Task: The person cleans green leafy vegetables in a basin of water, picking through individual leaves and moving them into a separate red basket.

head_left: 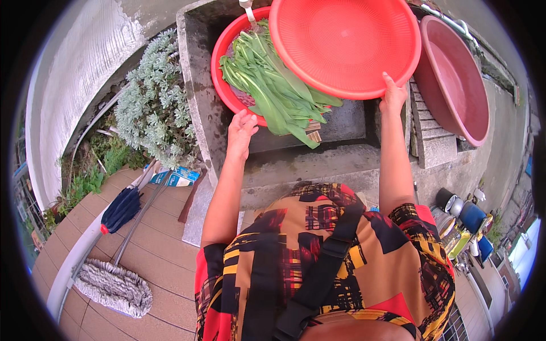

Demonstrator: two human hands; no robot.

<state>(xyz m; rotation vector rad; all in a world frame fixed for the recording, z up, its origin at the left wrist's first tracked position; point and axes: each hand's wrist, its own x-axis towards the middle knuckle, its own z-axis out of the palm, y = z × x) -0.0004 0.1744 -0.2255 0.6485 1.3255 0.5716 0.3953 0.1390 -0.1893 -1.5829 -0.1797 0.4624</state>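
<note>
My right hand [393, 95] grips the near right rim of a red plastic colander [347, 45], tilted over the right part of a concrete sink [196, 108]. A red basin [220, 79] sits in the sink's left part, partly covered by the colander. Long green leafy vegetables [273, 82] lie in the basin, and some leaf ends hang over its near right rim. My left hand [242, 133] is at the basin's near rim, its fingers curled against the edge. A pale tap [247, 8] stands above the basin.
A larger faded red tub [455, 79] leans right of the sink, beside concrete steps [429, 128]. On the left are a silvery shrub [159, 102], a folded dark umbrella [121, 209] and a mop [114, 287] on the tiles. Assorted containers [463, 219] stand at the lower right.
</note>
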